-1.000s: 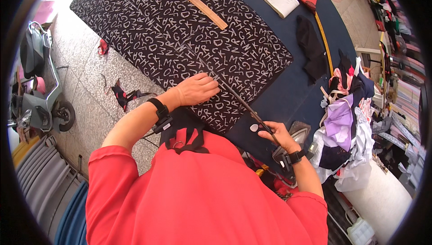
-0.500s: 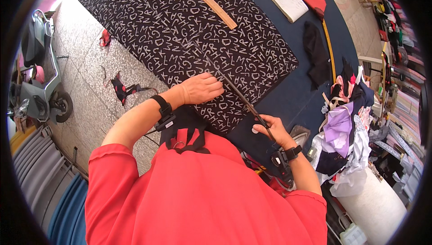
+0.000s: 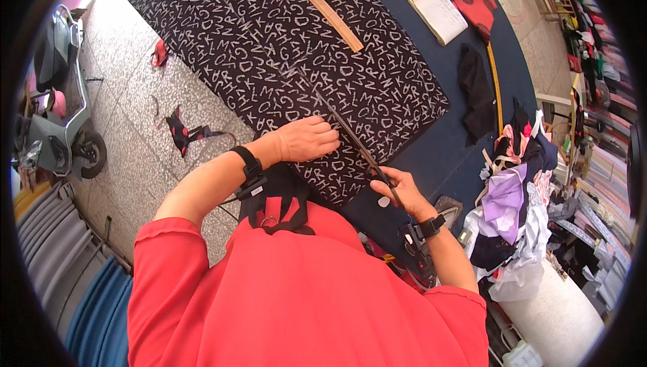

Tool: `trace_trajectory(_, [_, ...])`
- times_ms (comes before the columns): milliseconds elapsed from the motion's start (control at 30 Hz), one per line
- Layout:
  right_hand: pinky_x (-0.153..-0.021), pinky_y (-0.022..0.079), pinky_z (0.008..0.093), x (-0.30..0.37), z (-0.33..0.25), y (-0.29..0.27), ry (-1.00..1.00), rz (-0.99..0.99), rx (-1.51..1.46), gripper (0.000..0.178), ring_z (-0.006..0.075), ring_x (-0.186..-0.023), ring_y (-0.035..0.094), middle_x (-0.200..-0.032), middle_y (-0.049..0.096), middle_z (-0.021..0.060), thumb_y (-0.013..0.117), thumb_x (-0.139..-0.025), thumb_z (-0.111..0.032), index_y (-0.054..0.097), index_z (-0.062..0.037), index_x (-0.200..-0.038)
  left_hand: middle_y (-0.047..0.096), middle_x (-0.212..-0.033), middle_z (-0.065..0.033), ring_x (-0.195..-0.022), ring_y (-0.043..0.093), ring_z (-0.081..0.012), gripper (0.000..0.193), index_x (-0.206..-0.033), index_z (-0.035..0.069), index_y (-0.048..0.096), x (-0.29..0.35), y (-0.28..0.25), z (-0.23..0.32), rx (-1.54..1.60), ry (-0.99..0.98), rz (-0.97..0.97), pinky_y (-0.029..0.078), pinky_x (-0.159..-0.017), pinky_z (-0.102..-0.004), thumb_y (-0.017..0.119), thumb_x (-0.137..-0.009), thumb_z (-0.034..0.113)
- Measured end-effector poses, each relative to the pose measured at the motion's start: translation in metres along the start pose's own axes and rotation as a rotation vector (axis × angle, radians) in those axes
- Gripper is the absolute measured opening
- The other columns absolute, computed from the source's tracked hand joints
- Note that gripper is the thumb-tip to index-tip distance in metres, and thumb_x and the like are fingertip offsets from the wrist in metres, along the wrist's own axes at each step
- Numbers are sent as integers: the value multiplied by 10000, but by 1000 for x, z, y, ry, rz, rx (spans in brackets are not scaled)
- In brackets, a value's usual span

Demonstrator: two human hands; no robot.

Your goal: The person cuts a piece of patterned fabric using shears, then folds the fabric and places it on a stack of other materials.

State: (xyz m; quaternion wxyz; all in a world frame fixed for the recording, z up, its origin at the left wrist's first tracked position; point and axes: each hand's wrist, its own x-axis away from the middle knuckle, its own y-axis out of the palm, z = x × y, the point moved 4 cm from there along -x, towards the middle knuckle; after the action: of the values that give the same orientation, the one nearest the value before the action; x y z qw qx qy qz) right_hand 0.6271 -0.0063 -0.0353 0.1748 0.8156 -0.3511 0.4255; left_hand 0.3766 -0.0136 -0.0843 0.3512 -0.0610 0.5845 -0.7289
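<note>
White-lettered black cloth (image 3: 263, 47) lies on the dark-blue worktop (image 3: 424, 155), left hand (image 3: 306, 140) resting on it at six o'clock, grip indeterminable, right hand (image 3: 410, 197) at five o'clock gripping a long, narrow, dark tool (image 3: 360, 145), open cream-paged notebook (image 3: 439, 14) at two o'clock.

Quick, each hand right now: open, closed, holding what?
Left hand: fingers curled on the black letter-print fabric; whether it grips anything can't be told.
Right hand: closed around a long, thin dark strip.

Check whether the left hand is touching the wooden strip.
Apart. The head view shows a stretch of black letter-printed fabric between the left hand and the wooden strip.
</note>
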Motion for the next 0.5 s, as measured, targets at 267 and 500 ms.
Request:
trace_trajectory(267, [-429,269,187,-4,-4,2,92,-7,47,472,12,-494,370,-686,524,-68,733,-842,-299,602,-34,-1210,548,-945,-3,-854,531,-156,245,-991,93,603,1,-4,-1,-6,15,34,433,-774,-289,570,-760,166])
trace_trajectory(500, [-659,446,193,-24,-28,19,86,-30,47,432,44,-773,553,-900,639,-18,723,-861,-222,595,15,-1200,531,-900,4,-842,519,-156,213,-958,95,606,3,-5,-2,14,0,43,428,-754,-285,570,-761,166])
